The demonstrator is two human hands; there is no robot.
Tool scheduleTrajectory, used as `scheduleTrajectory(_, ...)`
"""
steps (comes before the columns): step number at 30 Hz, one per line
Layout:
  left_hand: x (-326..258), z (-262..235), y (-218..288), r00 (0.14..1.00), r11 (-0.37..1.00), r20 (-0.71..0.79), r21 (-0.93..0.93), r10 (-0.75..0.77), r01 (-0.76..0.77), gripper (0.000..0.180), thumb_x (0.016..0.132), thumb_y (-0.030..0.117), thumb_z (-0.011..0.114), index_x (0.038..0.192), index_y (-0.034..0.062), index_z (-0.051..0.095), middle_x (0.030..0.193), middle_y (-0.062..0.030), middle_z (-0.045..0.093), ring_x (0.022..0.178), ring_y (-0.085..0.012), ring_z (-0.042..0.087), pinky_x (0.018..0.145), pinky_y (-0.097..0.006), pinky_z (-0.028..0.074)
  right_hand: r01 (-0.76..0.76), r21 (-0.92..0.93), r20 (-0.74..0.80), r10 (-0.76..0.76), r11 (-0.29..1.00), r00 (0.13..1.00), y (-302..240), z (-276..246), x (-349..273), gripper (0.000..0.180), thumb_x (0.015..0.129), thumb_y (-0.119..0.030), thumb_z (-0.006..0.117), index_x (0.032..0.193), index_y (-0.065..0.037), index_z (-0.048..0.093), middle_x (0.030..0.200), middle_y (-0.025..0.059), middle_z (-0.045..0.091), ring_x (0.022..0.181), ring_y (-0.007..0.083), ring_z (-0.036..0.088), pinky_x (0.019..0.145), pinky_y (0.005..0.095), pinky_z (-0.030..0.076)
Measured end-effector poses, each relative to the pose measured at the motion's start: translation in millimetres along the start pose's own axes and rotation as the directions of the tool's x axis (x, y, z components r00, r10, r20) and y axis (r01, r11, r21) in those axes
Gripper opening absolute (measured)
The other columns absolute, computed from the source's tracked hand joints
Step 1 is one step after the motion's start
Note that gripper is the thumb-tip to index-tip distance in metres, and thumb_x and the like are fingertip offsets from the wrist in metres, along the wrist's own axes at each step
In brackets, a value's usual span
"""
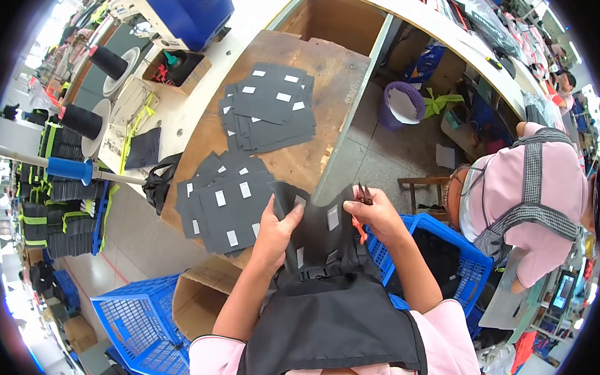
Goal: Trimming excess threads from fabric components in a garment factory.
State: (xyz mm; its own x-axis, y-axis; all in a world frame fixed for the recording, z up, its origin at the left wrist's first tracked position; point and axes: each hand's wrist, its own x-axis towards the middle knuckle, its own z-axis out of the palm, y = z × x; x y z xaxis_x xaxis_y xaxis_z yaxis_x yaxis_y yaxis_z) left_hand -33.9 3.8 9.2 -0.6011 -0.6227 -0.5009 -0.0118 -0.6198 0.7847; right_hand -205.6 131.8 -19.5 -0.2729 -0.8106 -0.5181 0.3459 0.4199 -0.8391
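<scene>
A dark grey fabric panel [317, 226] with several pale rectangular patches is stretched between my two hands, above my black apron [335, 318]. My left hand [276, 231] pinches its left edge, thumb on top. My right hand [378, 215] grips the upper right edge. Small thread snips [365, 195] with dark tips and an orange handle are also in my right hand; part of them is hidden by the fingers. Left of my left hand lies a pile of similar panels [210, 214], and beyond it another pile [276, 107], both on the brown wooden board [337, 76].
Blue plastic crates [143, 321] [466, 249] stand low on both sides, with a cardboard box [200, 303] by the left one. A sewing machine [187, 18] and black thread cones [84, 120] are at the far left. A co-worker in pink [504, 194] bends at the right, near a purple bin [400, 105].
</scene>
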Motion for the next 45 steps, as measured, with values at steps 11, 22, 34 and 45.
scheduleTrajectory(11, 1, -1, 5, 0.984, 0.996, 0.158, -0.005, -0.085, 0.087, 0.029, 0.077, 0.013, 0.068, 0.097, -0.0063, 0.06, 0.089, -0.0113, 0.064, 0.078, -0.0173, 0.062, 0.072, -0.03, 0.051, 0.519, -0.293, -0.364, -0.595, 0.803, 0.716, 7, 40, -4, 0.023, 0.077, -0.01, 0.069, 0.095, -0.005, 0.055, 0.079, 0.0013, 0.054, 0.058, 0.0106, 0.05, 0.05, 0.0248, 0.041)
scheduleTrajectory(22, -4, -3, 7, 0.981, 0.994, 0.166, 0.053, -0.105, 0.097, 0.023, 0.078, 0.012, 0.066, 0.094, -0.0039, 0.062, 0.088, -0.0085, 0.064, 0.077, -0.0145, 0.06, 0.071, -0.028, 0.05, 0.485, -0.839, 0.08, -0.824, 0.248, 0.56, -21, 38, -31, 0.033, 0.064, -0.005, 0.072, 0.095, -0.006, 0.062, 0.077, 0.0092, 0.054, 0.063, 0.0252, 0.054, 0.056, 0.0321, 0.044)
scheduleTrajectory(34, -5, -8, 6, 0.98, 0.993, 0.166, 0.063, -0.108, 0.099, 0.02, 0.079, 0.012, 0.065, 0.091, -0.0029, 0.062, 0.085, -0.0071, 0.064, 0.075, -0.0132, 0.06, 0.069, -0.027, 0.049, 0.52, -0.829, 0.098, -0.861, 0.206, 0.498, -20, 40, -35, 0.031, 0.063, -0.002, 0.073, 0.092, -0.005, 0.063, 0.075, 0.0089, 0.055, 0.06, 0.0242, 0.053, 0.054, 0.0327, 0.042)
scheduleTrajectory(45, -4, -9, 7, 0.986, 0.993, 0.128, 0.068, -0.107, 0.098, 0.024, 0.077, 0.01, 0.065, 0.096, -0.0048, 0.061, 0.089, -0.0102, 0.064, 0.077, -0.0162, 0.061, 0.071, -0.029, 0.05, 0.464, -0.812, -0.066, -0.845, 0.355, 0.53, -10, 40, -18, 0.025, 0.068, -0.001, 0.07, 0.09, -0.005, 0.061, 0.074, 0.0078, 0.049, 0.059, 0.0228, 0.051, 0.052, 0.0306, 0.042)
